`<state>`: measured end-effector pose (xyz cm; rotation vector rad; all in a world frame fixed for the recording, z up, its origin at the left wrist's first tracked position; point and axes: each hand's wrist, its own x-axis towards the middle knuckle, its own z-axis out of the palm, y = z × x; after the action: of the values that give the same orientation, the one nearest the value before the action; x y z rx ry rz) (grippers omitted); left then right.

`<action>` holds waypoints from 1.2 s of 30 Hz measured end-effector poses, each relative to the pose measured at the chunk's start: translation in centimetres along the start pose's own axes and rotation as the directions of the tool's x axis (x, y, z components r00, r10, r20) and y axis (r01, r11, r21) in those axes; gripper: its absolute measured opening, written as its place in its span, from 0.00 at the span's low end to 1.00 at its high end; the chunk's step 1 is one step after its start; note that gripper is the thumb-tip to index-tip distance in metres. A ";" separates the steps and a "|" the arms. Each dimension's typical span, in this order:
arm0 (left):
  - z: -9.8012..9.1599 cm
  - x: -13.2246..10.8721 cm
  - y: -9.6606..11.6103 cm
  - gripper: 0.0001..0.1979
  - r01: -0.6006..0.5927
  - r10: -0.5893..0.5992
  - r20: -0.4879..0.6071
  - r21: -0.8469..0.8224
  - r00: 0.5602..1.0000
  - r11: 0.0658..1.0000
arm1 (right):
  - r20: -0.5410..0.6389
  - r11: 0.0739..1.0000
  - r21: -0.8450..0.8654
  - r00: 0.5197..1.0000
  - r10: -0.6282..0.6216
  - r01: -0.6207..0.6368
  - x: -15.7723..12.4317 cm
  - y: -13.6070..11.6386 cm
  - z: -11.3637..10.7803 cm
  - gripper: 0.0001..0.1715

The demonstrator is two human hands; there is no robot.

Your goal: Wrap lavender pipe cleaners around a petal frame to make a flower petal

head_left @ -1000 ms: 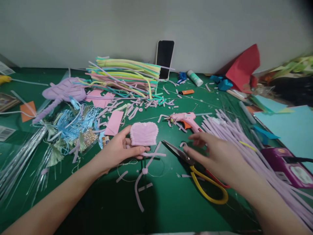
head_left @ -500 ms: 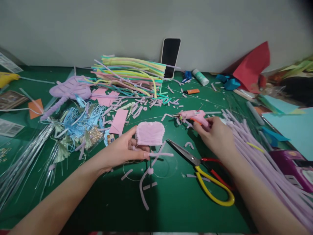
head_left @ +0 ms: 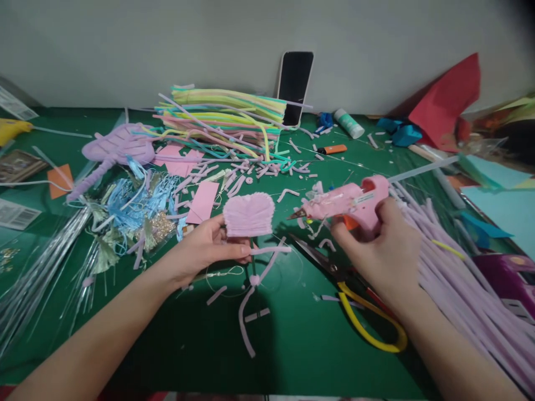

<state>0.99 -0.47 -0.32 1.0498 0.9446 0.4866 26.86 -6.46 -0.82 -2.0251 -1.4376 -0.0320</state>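
My left hand (head_left: 204, 248) is closed on a purple fuzzy pipe-cleaner piece (head_left: 249, 215), a flat panel with a rounded top, and a short pipe cleaner (head_left: 271, 250) sticks out from the fingertips. My right hand (head_left: 382, 242) grips a pink glue gun (head_left: 340, 201), raised off the table, its nozzle pointing left toward the panel but apart from it. A glue stick (head_left: 424, 168) juts from the gun's back. Below the gun lie scissors (head_left: 370, 326) with yellow and red handles, partly hidden by my right hand. A curved purple pipe cleaner (head_left: 243, 320) lies under the panel.
Bundled coloured pipe cleaners (head_left: 225, 120) lie at the back before a leaning phone (head_left: 296, 86). Long purple pipe cleaners (head_left: 447, 273) spread along the right. Blue tassels (head_left: 134, 195) and a purple leaf-shaped piece (head_left: 119, 146) sit left. Cut scraps, a lighter (head_left: 334, 149) and a glue tube (head_left: 348, 123) lie about.
My right hand has lifted the glue gun off the table, bringing it up and nearer. My left hand with the purple panel has shifted slightly left and up.
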 end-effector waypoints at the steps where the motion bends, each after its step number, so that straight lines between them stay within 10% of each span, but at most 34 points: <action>1: 0.0 0.0 0.0 0.18 0.003 -0.003 -0.004 0.006 1.000 1.000 | -0.003 1.000 0.012 1.000 -0.014 0.015 -0.2 -0.1 0.1 0.17; 36: 0.3 0.2 -0.3 0.22 0.003 -0.003 0.058 0.009 0.998 1.000 | 0.104 0.989 0.029 0.983 -0.148 0.146 -0.7 0.3 0.8 0.19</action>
<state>1.29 -0.61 -0.59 1.0652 0.8973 0.4471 26.59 -6.74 -1.84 -1.9252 -1.6451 0.0278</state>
